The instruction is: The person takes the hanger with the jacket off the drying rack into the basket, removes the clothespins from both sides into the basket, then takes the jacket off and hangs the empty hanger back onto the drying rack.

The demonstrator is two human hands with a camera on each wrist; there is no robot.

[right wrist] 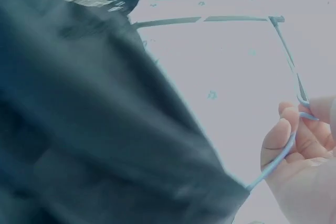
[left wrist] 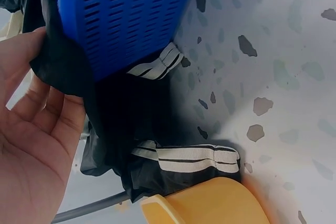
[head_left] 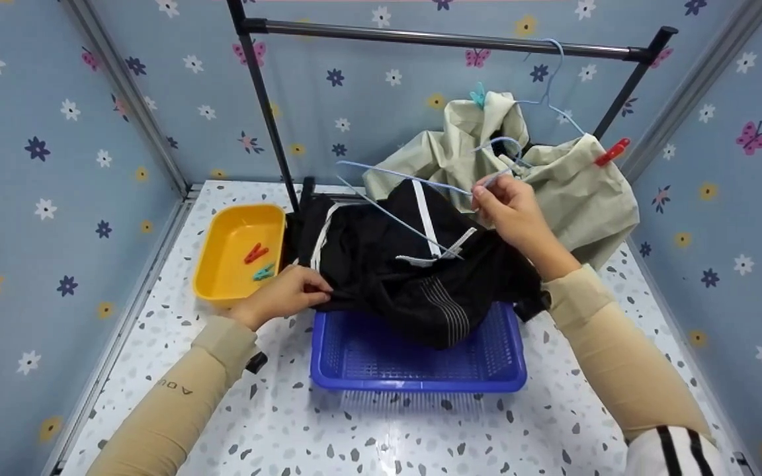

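Black cloth garment with white stripes and pale trim, heaped limp across the far part of a deep-blue perforated plastic basket and spilling over to the left. Looks light, thin and soft, likely to slump, fold and bunch rather than hold any shape; hardly fragile, perhaps a little slippery. Best taken at an edge or seam, with fabric gathered between thumb and fingers. Much like that in the left hand: a pinch of black cloth at the left edge. In the right hand, a pinch on a thin light-blue wire hanger just below the hook, with its lower part across the cloth; cannot tell how far inside, if at all. Probably light and springy, easiest to steer from near the neck. Underneath, a flat white surface with grey speckles. To the left, a rounded yellow plastic tray with a red clip and a teal clip inside. Behind, a dark metal rack with a pale grey-green garment on a second blue wire hanger. All around, light-blue walls with flowers and butterflies.
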